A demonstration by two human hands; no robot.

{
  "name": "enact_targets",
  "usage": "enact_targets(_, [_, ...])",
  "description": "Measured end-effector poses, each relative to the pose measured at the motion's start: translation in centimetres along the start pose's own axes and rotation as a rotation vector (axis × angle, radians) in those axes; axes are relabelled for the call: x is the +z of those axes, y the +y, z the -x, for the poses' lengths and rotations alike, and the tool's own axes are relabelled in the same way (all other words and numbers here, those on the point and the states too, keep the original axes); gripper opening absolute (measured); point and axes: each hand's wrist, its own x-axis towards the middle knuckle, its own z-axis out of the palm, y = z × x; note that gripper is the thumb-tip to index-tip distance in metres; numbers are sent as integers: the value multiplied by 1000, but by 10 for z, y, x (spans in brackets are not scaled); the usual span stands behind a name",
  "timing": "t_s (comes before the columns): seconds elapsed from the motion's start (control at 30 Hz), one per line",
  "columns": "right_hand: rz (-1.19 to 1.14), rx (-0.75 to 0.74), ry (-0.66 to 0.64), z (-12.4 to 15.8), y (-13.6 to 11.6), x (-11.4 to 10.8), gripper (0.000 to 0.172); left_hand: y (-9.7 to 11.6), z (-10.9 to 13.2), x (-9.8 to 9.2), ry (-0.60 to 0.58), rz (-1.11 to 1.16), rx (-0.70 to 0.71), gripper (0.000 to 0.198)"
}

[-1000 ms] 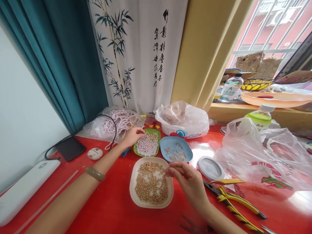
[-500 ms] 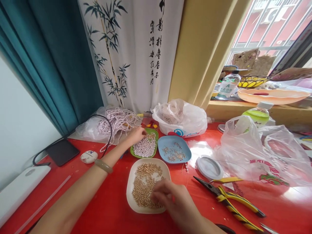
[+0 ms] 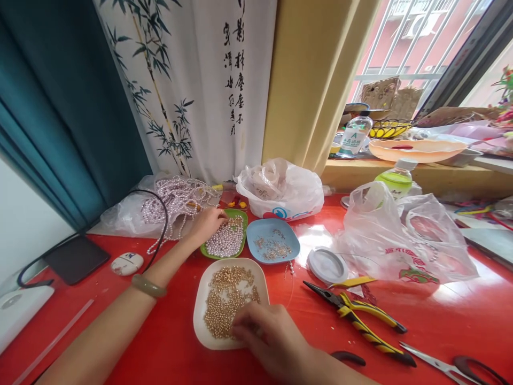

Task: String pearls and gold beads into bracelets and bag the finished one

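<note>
My left hand (image 3: 209,222) reaches over the upper left edge of a green tray (image 3: 246,230) full of pale pink pearl beads (image 3: 225,239). Its fingers are pressed together; whatever they hold is hidden. Nearer to me stands a cream tray (image 3: 199,320) with gold beads (image 3: 218,305) spread across it. At its lower right side, my right hand (image 3: 272,338) has thumb and fingers pinched together low over the gold beads. Anything in this pinch is too small to make out. A blue tray (image 3: 295,247) with small metallic pieces sits right of the green one.
Yellow-and-black pliers (image 3: 352,315) and scissors (image 3: 441,364) lie to the right. Behind them are a grey round lid (image 3: 328,266) and a plastic bag (image 3: 377,235). Pearl strands (image 3: 176,198) heap at the back left, near a black cable (image 3: 164,214) and a white mouse-like object (image 3: 127,263).
The camera view has turned right, so everything sits further left and more of the scissors shows. My left hand stays at the green tray; the right stays at the gold beads.
</note>
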Motion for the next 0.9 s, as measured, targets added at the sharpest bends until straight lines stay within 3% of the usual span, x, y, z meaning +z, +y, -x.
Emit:
enact_targets(0.17, [-70,24,50,0,-2,-2,8,5,14,-3,14,191,-1,11])
enact_targets(0.3, [-373,214,154,-11,-2,-8,7,19,33,-2,-28,376,-4,16])
enact_targets(0.33, [-485,263,185,-15,-1,-10,9,25,40,-1,-68,451,-11,18])
enact_targets(0.43, [-696,320,249,-27,4,-15,14,41,60,4,-288,1016,-196,19])
enact_targets(0.5, [-726,319,269,-31,7,-18,16,50,71,5,-392,1215,-295,18])
enact_targets(0.57, [-737,317,276,-33,9,-20,16,57,78,6,-419,1341,-351,18])
enact_targets(0.9, [-742,291,284,-26,3,-22,19,65,82,10,-446,1422,-367,13])
